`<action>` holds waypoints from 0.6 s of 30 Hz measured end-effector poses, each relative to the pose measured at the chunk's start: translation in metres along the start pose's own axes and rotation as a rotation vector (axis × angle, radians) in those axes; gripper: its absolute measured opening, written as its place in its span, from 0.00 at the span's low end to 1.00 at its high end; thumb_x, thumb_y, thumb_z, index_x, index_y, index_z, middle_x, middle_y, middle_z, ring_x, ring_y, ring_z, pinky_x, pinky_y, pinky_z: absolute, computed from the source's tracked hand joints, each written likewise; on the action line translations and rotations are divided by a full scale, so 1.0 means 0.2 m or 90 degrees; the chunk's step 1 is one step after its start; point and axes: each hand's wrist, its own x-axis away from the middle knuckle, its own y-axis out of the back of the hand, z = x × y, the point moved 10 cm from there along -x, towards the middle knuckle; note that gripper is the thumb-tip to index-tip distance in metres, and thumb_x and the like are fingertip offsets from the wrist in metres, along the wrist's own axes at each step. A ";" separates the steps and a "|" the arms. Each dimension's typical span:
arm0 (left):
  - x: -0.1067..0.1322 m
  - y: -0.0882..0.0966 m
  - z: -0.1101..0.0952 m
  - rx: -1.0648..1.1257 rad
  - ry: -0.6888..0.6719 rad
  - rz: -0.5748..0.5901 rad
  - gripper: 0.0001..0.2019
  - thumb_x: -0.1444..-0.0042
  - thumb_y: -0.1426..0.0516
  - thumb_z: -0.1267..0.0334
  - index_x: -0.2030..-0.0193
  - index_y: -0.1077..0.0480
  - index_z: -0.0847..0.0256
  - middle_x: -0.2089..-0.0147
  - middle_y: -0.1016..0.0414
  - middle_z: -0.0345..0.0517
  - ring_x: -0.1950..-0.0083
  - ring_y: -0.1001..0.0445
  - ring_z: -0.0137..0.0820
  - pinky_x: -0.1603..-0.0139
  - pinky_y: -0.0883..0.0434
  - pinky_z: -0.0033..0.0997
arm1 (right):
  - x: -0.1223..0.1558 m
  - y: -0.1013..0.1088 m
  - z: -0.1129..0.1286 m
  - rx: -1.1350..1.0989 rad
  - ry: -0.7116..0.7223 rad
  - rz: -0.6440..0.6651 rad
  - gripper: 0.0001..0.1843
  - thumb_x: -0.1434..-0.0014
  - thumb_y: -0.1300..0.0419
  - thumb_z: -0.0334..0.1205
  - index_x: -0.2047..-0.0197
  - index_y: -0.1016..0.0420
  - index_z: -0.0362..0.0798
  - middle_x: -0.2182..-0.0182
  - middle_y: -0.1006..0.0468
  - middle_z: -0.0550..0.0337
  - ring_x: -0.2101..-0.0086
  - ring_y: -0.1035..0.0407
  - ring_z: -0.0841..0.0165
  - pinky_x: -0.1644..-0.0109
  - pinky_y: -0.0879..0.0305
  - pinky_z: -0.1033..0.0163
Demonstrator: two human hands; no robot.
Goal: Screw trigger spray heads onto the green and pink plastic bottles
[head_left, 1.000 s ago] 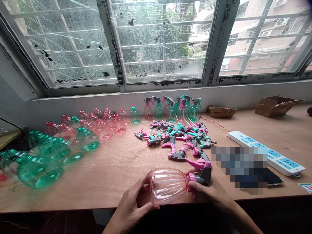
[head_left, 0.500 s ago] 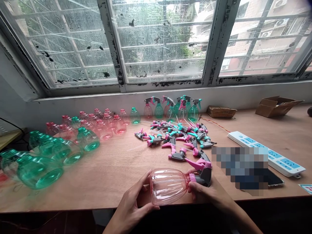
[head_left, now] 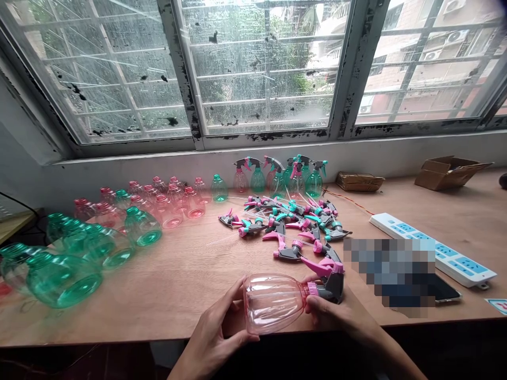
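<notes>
A clear pink spray bottle (head_left: pixel 273 303) lies sideways between my hands at the table's front edge, its grey and pink trigger head (head_left: pixel 331 279) to the right. My left hand (head_left: pixel 217 327) grips the bottle's base, thumb below and fingers behind. At the neck, my right hand (head_left: pixel 332 311) is closed around the pink collar, its thumb on the near side. Just beyond lies a pile of loose trigger heads (head_left: pixel 287 250) in grey with pink or teal, with thin white tubes.
Several green bottles (head_left: pixel 65 279) and pink bottles (head_left: pixel 170 211) without heads stand at the left. Bottles with trigger heads (head_left: pixel 315 184) line the wall. To the right are a power strip (head_left: pixel 431 248), a dark phone-like device (head_left: pixel 447 290), a cardboard packet (head_left: pixel 359 182) and an open box (head_left: pixel 447 174).
</notes>
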 end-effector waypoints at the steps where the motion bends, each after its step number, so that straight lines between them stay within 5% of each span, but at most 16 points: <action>1: 0.00 0.00 0.00 0.001 0.001 0.000 0.42 0.45 0.32 0.67 0.27 0.44 0.44 0.32 0.29 0.42 0.36 0.26 0.46 0.33 0.30 0.40 | 0.00 0.00 0.00 -0.001 0.000 0.001 0.24 0.45 0.29 0.54 0.53 0.26 0.47 0.79 0.20 0.64 0.77 0.27 0.65 0.69 0.33 0.60; 18: 0.00 0.00 0.01 -0.002 0.011 0.002 0.42 0.46 0.32 0.66 0.28 0.44 0.44 0.31 0.29 0.43 0.35 0.27 0.48 0.33 0.30 0.44 | -0.01 0.01 -0.01 -0.002 0.011 0.006 0.23 0.44 0.29 0.52 0.53 0.25 0.47 0.79 0.21 0.64 0.76 0.27 0.65 0.69 0.33 0.60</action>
